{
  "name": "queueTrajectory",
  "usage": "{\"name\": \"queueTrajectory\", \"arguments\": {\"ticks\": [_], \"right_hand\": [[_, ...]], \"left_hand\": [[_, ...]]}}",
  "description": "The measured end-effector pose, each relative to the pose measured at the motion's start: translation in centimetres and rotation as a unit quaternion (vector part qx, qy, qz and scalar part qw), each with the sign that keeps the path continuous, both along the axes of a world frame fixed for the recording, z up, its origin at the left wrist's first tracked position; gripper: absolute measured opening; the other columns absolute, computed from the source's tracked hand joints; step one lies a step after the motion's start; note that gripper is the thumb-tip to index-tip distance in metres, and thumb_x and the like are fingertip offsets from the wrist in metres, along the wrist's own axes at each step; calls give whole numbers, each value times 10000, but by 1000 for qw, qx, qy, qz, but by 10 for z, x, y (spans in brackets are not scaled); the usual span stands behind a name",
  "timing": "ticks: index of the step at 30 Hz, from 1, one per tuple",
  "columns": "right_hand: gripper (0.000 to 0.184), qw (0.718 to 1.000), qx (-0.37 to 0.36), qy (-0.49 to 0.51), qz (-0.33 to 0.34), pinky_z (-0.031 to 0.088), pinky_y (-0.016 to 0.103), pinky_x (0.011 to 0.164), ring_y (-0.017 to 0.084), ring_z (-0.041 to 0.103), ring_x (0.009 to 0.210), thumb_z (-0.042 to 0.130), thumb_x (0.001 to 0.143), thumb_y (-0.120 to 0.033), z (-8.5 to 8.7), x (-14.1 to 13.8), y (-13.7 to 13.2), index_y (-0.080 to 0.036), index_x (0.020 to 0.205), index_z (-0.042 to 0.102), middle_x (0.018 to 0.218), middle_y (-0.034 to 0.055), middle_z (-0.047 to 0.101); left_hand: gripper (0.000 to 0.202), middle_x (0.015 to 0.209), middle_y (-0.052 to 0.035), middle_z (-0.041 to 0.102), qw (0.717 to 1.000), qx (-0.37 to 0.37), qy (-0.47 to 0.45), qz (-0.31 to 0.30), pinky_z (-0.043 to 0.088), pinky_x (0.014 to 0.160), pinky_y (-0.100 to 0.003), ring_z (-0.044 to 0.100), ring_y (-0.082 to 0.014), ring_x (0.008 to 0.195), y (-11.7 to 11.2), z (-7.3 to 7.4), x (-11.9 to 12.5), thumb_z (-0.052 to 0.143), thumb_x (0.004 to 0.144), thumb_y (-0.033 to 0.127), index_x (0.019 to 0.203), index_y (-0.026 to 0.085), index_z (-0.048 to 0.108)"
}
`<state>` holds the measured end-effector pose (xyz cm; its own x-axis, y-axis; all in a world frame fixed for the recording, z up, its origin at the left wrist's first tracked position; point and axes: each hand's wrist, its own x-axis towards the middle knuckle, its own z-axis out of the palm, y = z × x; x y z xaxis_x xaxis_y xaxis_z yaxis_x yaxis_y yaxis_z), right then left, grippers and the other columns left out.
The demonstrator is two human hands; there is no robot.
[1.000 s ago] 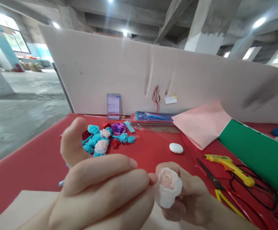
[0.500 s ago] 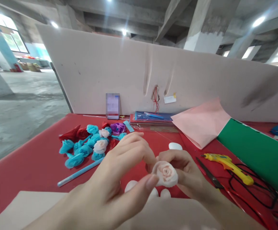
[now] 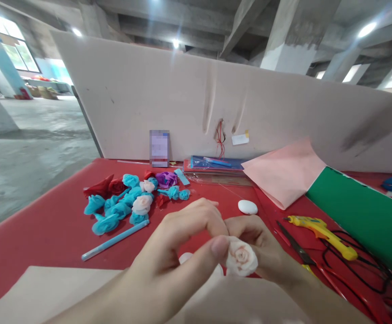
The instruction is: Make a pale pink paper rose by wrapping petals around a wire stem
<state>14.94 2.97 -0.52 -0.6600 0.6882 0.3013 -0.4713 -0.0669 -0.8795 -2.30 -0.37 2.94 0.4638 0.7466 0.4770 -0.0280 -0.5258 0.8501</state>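
Both my hands meet low in the middle of the view around a small pale pink paper rose (image 3: 241,257). My right hand (image 3: 266,252) cups the rose from behind and below, fingers curled round it. My left hand (image 3: 175,252) pinches its left edge with thumb and fingertips. Under my hands lies a beige board (image 3: 47,292) on the red table (image 3: 47,225), with small white pieces (image 3: 184,258) just behind my left hand.
A heap of blue, red, purple and pale paper flowers (image 3: 131,200) lies at the left with a blue stick (image 3: 114,240). A white oval object (image 3: 247,207), scissors (image 3: 300,254), a yellow glue gun (image 3: 324,230) with black cable, pink (image 3: 283,175) and green sheets (image 3: 364,216) sit right. A white panel (image 3: 182,99) stands behind.
My left hand has dropped from close to the camera, where it was open, and closed onto the rose's edge. The rose has turned slightly and moved a little lower and right.
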Motion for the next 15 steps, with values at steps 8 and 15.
{"name": "queueTrajectory", "arguments": {"ticks": [8,15], "right_hand": [[106,999,-18,-8,41,403,185,516,80,510,538,719,737,-256,-6,1,5,-156,725,684,622,-11,574],[151,998,-21,-22,61,395,179,525,63,426,506,721,725,-270,-8,2,6,-136,689,662,595,-21,519]], "left_hand": [[209,752,42,484,995,-42,84,26,370,589,-202,458,-105,676,-4,5,-3,436,920,316,740,212,459],[242,711,35,421,994,-29,98,35,350,561,-218,433,-116,665,-6,2,-5,384,915,267,683,207,416]]}}
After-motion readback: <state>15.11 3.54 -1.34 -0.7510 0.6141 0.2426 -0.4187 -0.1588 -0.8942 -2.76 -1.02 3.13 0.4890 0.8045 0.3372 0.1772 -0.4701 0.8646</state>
